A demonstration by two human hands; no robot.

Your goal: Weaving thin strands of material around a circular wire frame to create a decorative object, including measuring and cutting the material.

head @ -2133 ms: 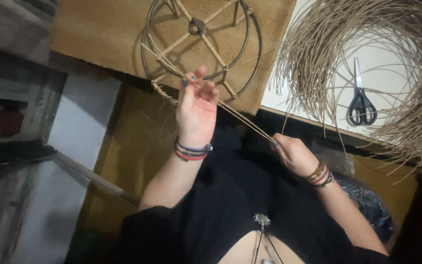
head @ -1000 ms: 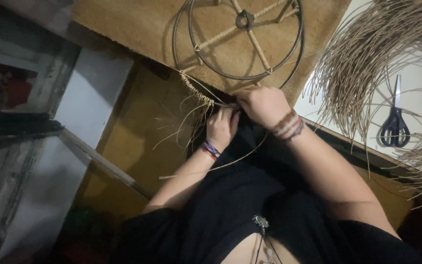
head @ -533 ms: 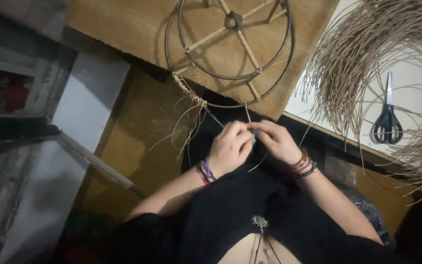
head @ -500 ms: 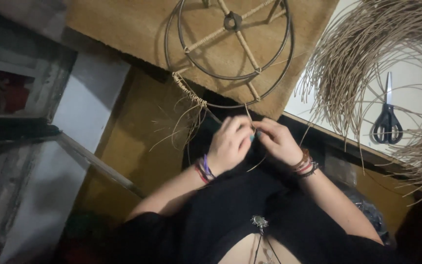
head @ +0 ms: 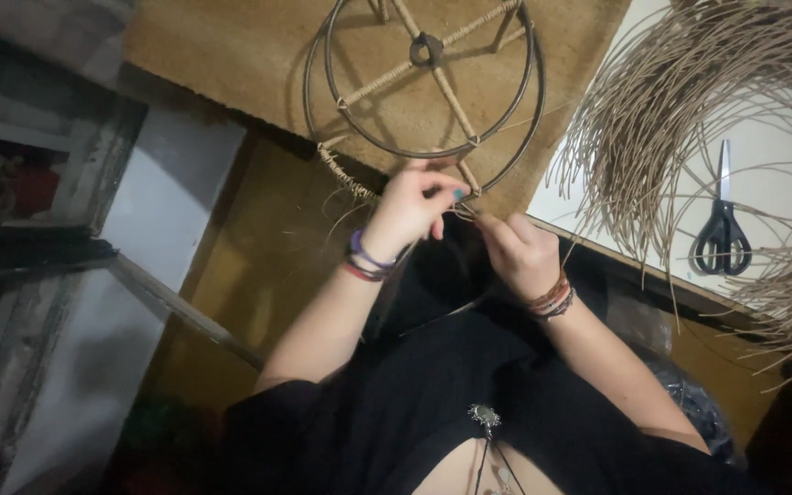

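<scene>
I am pinching a thin reed strand (head: 466, 213) between the fingers of my left hand (head: 410, 206) and my right hand (head: 515, 252), right at the near rim of the wire frame (head: 428, 87) lying on the tabletop (head: 231, 55). A reed bundle (head: 680, 110) and scissors (head: 719, 229) are lying to the right.

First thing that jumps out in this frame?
The round wire frame with wrapped spokes, lying on the brown board at top centre. Both hands meet at its near rim: the left hand and right hand pinch a thin strand there. At right, a big coil of tan reed rings black scissors.
</scene>
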